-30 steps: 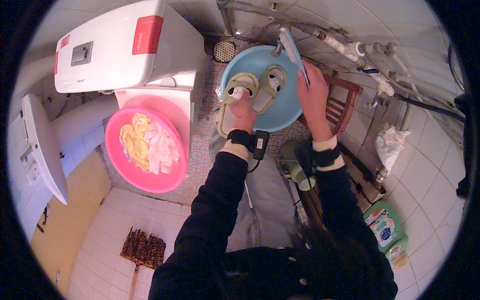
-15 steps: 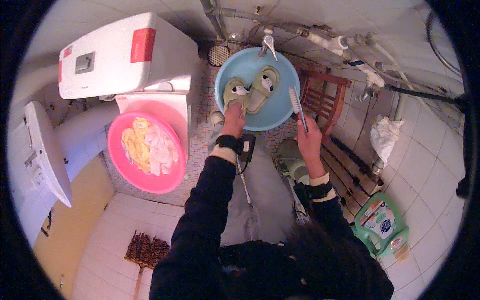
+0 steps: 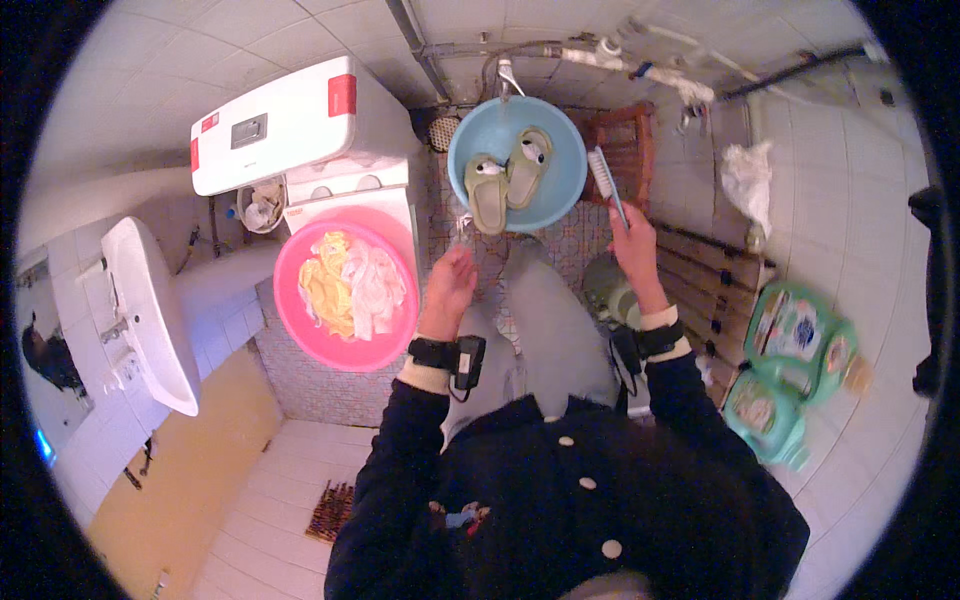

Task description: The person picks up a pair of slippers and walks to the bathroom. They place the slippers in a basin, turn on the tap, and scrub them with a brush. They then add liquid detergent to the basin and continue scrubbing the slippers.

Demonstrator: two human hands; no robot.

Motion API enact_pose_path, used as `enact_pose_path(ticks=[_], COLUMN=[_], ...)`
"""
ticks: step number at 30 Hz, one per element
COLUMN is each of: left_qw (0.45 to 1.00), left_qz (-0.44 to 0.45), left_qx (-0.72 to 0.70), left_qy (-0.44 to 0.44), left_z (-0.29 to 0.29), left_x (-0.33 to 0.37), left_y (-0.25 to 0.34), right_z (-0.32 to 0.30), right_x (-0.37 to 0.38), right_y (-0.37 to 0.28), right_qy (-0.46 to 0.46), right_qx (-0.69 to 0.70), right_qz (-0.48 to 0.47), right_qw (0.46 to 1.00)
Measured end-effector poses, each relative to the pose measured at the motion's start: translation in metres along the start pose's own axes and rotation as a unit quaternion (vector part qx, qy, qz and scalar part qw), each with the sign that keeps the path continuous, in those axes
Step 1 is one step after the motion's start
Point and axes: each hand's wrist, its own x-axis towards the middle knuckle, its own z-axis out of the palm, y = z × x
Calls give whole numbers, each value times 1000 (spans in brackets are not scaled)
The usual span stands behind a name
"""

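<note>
My right hand [image 3: 635, 245] is wrapped round the handle of a scrub brush [image 3: 606, 178] with pale bristles and a light blue back. The brush points up beside the right rim of a blue basin [image 3: 565, 190]. In the basin lie two olive-green slippers, a left one [image 3: 488, 205] and a right one [image 3: 528, 175], both with cartoon eyes on the straps. My left hand [image 3: 450, 285] is below the basin's left edge, apart from the slippers, its fingers curled together. A blurred whitish shape [image 3: 463, 228] shows just beyond its fingertips; I cannot tell what it is.
A metal tap [image 3: 507, 78] hangs over the basin's far rim. At left, a pink basin [image 3: 290, 300] of yellow and pink cloth stands by a white machine [image 3: 280, 125]. A red wooden chair [image 3: 630, 140], a slatted rack [image 3: 700, 275] and green bottles [image 3: 790, 325] are at right.
My left hand has let go of the left slipper and drawn back toward me. The right hand still holds the brush. The view has shifted, showing more of my body.
</note>
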Motion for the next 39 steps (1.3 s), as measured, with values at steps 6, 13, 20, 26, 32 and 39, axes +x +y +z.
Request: enact_pose_path(ticks=[6, 13, 20, 26, 32, 39], left_qw=[998, 990, 987, 991, 988, 990], left_qz=[-36, -79, -119, -83, -103, -98], left_qx=[-10, 35, 13, 5, 25, 19], left_qy=[-52, -112, -111, -105, -112, -105], left_z=[-13, -44, -52, -63, -68, -54], left_x=[-38, -68, -91, -108, -103, -105], left_y=[2, -4, -9, -10, -20, -34], right_z=[-8, 4, -11, -9, -13, -30], right_x=[-89, -174, -212, -219, -224, -224], right_y=[-6, -19, -37, -45, -45, -31], right_qy=[56, 66, 54, 18, 3, 16], right_qx=[85, 184, 203, 123, 142, 160], right_qz=[96, 140, 119, 143, 138, 143], right_qw=[990, 971, 970, 982, 980, 976])
